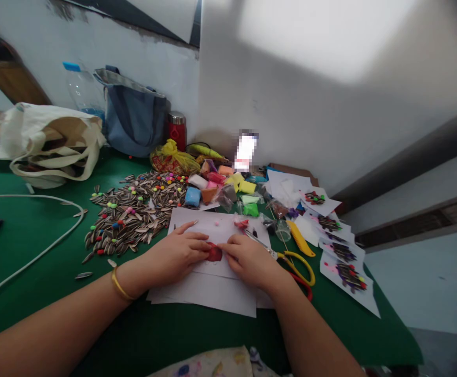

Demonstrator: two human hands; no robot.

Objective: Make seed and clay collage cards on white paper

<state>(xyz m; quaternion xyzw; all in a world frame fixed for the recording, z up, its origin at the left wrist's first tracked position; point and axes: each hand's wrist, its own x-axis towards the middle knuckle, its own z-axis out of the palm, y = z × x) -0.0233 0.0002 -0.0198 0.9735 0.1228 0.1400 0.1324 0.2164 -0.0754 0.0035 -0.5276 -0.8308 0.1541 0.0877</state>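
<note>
A flat red piece of clay (214,252) lies on white paper (208,290) in front of me. The fingertips of my left hand (177,251) rest on its left edge, with the fingers apart and stretched to the right. From the other side, my right hand (252,259) touches the clay's right edge, its fingers bent and close together; whether they pinch anything is hidden. A small red lump in clear wrap (241,223) sits on the paper above my right hand. Beside that hand are scissors (301,267) with yellow and red handles.
Striped seeds (134,217) with coloured beads are heaped at the left. Behind the paper lie coloured clay packets (228,191). A yellow cutter (301,238) and decorated cards (346,277) are at the right. Bags (136,118), a bottle (81,89) and a white cable (43,248) stand out farther left.
</note>
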